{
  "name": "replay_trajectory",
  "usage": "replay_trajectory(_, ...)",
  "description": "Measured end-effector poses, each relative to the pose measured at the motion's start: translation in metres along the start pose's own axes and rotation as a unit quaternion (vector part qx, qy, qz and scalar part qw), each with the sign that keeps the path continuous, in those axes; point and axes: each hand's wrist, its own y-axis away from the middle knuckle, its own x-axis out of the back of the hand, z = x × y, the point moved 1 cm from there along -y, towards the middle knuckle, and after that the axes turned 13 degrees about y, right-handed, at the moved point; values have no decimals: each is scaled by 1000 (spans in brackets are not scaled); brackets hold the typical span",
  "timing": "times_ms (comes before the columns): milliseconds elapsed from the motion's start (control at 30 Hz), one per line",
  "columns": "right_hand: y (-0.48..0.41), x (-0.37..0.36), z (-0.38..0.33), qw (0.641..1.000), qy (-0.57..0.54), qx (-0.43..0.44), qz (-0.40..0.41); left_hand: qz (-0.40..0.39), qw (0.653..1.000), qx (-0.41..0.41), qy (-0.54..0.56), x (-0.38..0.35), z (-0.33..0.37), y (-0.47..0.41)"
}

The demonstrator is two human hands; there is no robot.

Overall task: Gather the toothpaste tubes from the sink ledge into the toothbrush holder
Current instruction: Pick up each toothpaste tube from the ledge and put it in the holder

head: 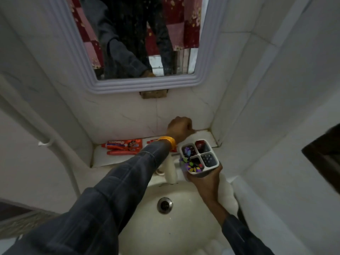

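Two glossy orange-red tubes (122, 147) lie flat, side by side, on the white ledge (103, 159) at 9 o'clock from the holder (199, 157). The holder is a rounded-square white plastic cup split into four compartments, with bright patterned brush heads in the near-left ones. The right hand (204, 178) grips it from below. The left hand (181, 127), fingers curled, sits at 12 o'clock by the marble-veined wall; whether it holds anything cannot be told. Below is a smooth oval sink (185, 227).
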Motion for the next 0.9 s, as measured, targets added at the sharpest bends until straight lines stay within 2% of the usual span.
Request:
replay_trajectory(67, 2, 1, 0, 1000, 3, -5, 10, 17, 999, 48, -15, 16, -31, 6)
replay_trajectory(200, 2, 0, 3, 1000, -1, -11, 12, -77, 984, 126, -101, 17, -90, 25)
replay_trajectory(400, -1, -1, 9, 1000, 0, -10, -1, -107, 984, 93, -111, -7, -104, 26)
replay_trajectory(567, -3, 1, 8, 1000, 1, -8, 1, -133, 973, 74, -176, -10, -100, 21)
replay_trajectory(700, -2, 2, 6, 1000, 1, -3, -4, -112, 963, 51, -240, 11, -93, 24)
replay_trajectory(800, -1, 4, 2, 1000, -1, -1, -7, -82, 976, 55, -196, 37, -86, 31)
replay_trajectory(900, 0, 5, -2, 1000, -9, -5, -15, -19, 988, 60, -140, 54, -82, 41)
